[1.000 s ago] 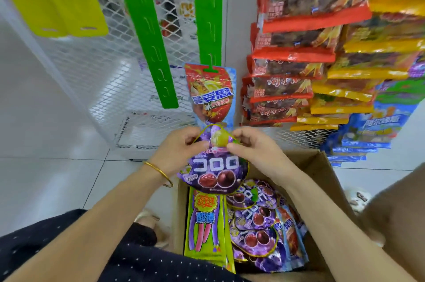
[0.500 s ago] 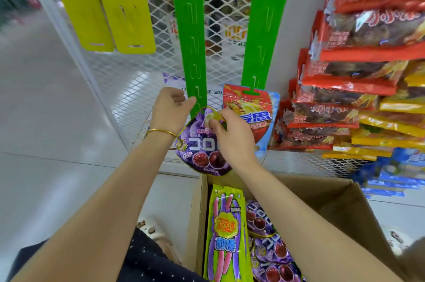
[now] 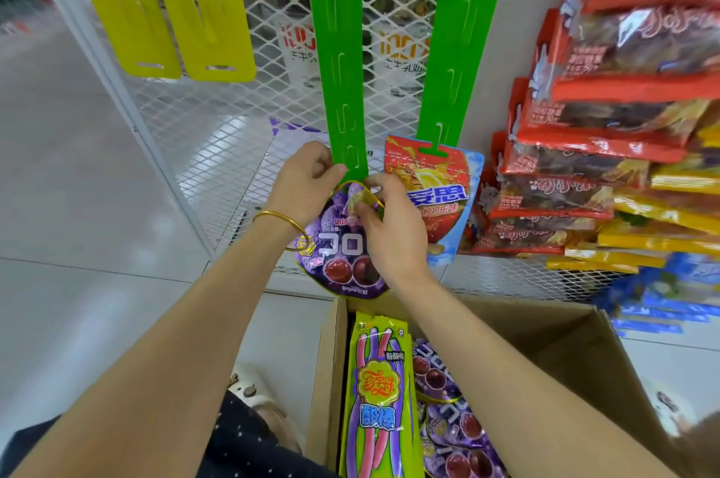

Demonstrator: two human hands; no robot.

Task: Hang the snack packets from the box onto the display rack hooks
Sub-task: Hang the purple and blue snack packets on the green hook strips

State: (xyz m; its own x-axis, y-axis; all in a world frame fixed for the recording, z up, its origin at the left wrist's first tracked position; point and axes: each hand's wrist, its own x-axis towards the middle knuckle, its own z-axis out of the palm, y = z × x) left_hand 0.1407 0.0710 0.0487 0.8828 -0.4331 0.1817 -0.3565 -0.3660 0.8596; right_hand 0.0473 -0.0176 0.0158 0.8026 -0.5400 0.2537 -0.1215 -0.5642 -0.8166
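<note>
Two green hanging strips (image 3: 343, 60) now fill the view, closer than a second ago. Lifted clear of the cardboard box (image 3: 576, 356): purple grape gummy packet (image 3: 343, 243), top at the left strip's bottom hook. Left hand (image 3: 307, 181) and right hand (image 3: 389, 228) pinching its top edge; hooking seemingly imminent.

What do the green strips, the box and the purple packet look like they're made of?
Green strips: likely thin plastic, smooth and slightly glossy, with hook tabs cut into them. Box: brown cardboard, matte, with folded flaps. Purple packet: probably glossy printed plastic film; it reflects light and bends at the top where both hands pinch it.
</note>
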